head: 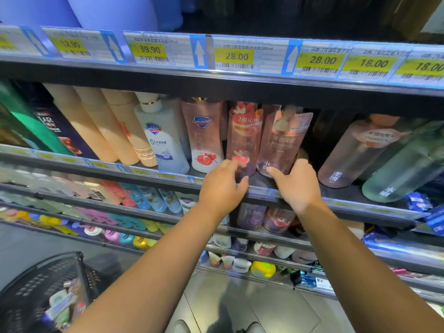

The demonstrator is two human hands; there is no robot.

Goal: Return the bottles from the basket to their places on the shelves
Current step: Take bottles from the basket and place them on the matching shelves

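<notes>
**Current state.** Your left hand (222, 188) grips the base of the left pink bottle (243, 138), thumb on one side and fingers on the other. Your right hand (298, 186) curls round the base of the right pink bottle (284, 143) in the same way. Both bottles stand side by side on the middle shelf (348, 197), just behind its front rail. The basket (36, 280) sits at lower left, well apart from the shelf, with more items inside.

**Hazards.**

1. Tipping. You hold tall bottles low down. If you push a base back quickly, the top is likely to lag and the bottle to fall forward.
2. Knock-on fall. The white bottle (206, 145) stands just beside the left pink bottle. A sideways shove can topple it into its row.
3. Unsupported side. A dark gap lies between the right pink bottle and the frosted bottle (353, 152). A bottle let go while leaning can drop into that gap.
4. Overhead strike. The upper shelf (240, 90) sits close above the caps. Slide the bottles instead of lifting them.
5. Edge release. A base left resting on the front rail may slip off toward the floor.
6. Wrong slot. The tags on this rail are too blurred to read, so you cannot confirm the position from here.
</notes>
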